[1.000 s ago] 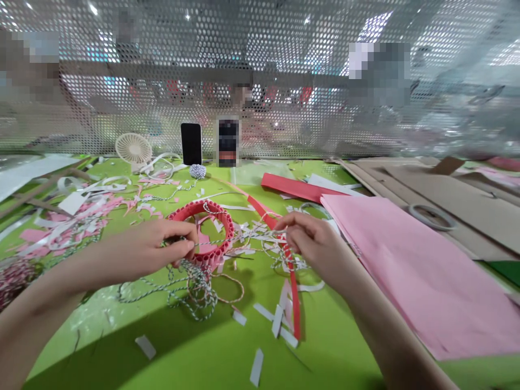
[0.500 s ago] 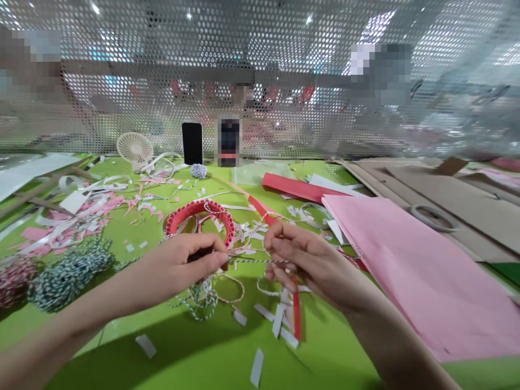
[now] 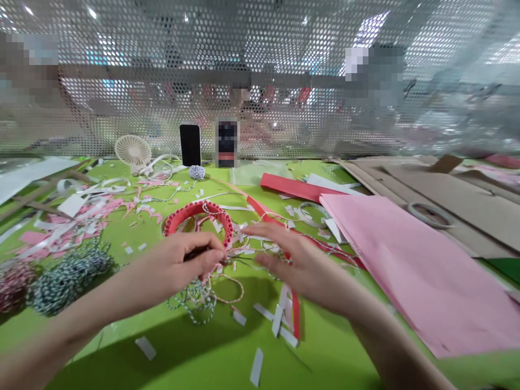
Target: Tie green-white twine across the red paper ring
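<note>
My left hand (image 3: pixel 194 259) is pinched closed on green-and-white twine, its short end showing past the fingertips. Loops of that twine (image 3: pixel 195 303) hang under the hand, and a thin pink twine loop (image 3: pixel 231 288) lies beside them. My right hand (image 3: pixel 298 262) is open, fingers extended toward the left hand, with nothing seen in them. Just behind my left hand sits a red ring (image 3: pixel 173 219) with a scalloped edge. Beyond and under my right hand runs a red paper strip (image 3: pixel 258 207).
Skeins of green twine (image 3: pixel 69 279) and red twine (image 3: pixel 16 284) lie at left near paper scraps (image 3: pixel 52 233). Pink sheets (image 3: pixel 406 260), a tape roll (image 3: pixel 431 214) and cardboard (image 3: pixel 467 189) cover the right. A fan (image 3: pixel 132 150) and phone (image 3: pixel 190 145) stand at the back.
My right hand has let go of the twine that was stretched between both hands, and its fingers have opened out. My left hand stays nearly in place.
</note>
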A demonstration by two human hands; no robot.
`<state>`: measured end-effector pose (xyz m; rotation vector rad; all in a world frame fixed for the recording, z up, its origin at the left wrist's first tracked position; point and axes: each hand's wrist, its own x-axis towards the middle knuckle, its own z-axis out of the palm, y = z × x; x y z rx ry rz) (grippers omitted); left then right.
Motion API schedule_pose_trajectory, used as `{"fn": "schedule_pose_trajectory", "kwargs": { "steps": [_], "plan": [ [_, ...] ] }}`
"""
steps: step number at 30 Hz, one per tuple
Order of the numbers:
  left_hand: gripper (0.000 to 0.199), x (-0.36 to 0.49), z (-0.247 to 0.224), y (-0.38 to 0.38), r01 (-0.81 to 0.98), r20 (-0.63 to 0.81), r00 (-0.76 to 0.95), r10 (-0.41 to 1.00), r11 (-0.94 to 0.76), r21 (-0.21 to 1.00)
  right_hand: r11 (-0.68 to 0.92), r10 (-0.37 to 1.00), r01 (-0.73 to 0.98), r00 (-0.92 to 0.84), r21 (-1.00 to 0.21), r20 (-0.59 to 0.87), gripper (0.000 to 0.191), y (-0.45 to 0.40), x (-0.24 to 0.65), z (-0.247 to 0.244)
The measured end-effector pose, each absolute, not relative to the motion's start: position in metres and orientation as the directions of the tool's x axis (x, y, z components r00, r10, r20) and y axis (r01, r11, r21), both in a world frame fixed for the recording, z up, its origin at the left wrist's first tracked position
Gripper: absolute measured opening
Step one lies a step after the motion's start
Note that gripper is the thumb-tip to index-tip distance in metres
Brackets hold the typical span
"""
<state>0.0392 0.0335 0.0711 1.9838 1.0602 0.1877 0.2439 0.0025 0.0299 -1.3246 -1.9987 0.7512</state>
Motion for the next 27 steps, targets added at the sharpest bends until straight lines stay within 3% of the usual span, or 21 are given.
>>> {"fn": "schedule_pose_trajectory", "kwargs": {
  "steps": [2, 4, 6, 8, 10, 12, 15, 18, 20, 23, 27],
  "plan": [
    [0.026, 0.042, 0.066, 0.029, 0.546, -0.219, 0.675, 0.705, -0.277, 0.791, 0.297, 0.89, 0.378, -0.442, -0.877, 0.111, 0.022, -0.005, 0.224, 0.031],
    [0.027, 0.043, 0.064, 0.027, 0.525, -0.199, 0.688, 0.698, -0.29, 0.8, 0.146, 0.891, 0.231, -0.453, -0.962, 0.026, 0.013, -0.007, 0.217, 0.031],
    [0.028, 0.041, 0.067, 0.028, 0.581, -0.209, 0.655, 0.726, -0.307, 0.754, 0.066, 0.948, 0.141, -0.318, -0.988, 0.018, 0.023, -0.003, 0.225, 0.029],
    [0.029, 0.038, 0.071, 0.032, 0.649, -0.216, 0.616, 0.758, -0.331, 0.685, 0.121, 0.992, 0.118, -0.057, -0.986, 0.115, 0.023, 0.006, 0.245, 0.027],
    [0.029, 0.035, 0.075, 0.036, 0.673, -0.224, 0.617, 0.755, -0.358, 0.647, 0.156, 0.964, 0.274, 0.166, -0.949, 0.206, 0.021, 0.014, 0.265, 0.027],
    [0.029, 0.032, 0.075, 0.039, 0.657, -0.232, 0.647, 0.726, -0.378, 0.652, 0.121, 0.913, 0.556, 0.264, -0.822, 0.312, 0.019, 0.019, 0.275, 0.027],
    [0.031, 0.032, 0.071, 0.038, 0.635, -0.258, 0.674, 0.692, -0.365, 0.681, 0.187, 0.926, 0.724, 0.097, -0.664, 0.366, 0.011, 0.015, 0.265, 0.03],
    [0.029, 0.035, 0.067, 0.035, 0.608, -0.271, 0.694, 0.667, -0.342, 0.717, 0.314, 0.943, 0.483, -0.257, -0.818, 0.21, 0.019, 0.003, 0.237, 0.032],
    [0.028, 0.037, 0.067, 0.031, 0.598, -0.285, 0.71, 0.644, -0.339, 0.726, 0.253, 0.906, 0.271, -0.402, -0.929, 0.129, 0.019, -0.004, 0.222, 0.032],
    [0.03, 0.039, 0.068, 0.027, 0.605, -0.318, 0.712, 0.626, -0.318, 0.73, 0.109, 0.917, 0.135, -0.397, -0.985, 0.047, 0.012, -0.007, 0.216, 0.03],
    [0.034, 0.035, 0.069, 0.033, 0.629, -0.26, 0.666, 0.699, -0.339, 0.7, 0.141, 0.969, 0.216, -0.228, -0.966, 0.091, 0.012, 0.0, 0.231, 0.027]
  ]
}}
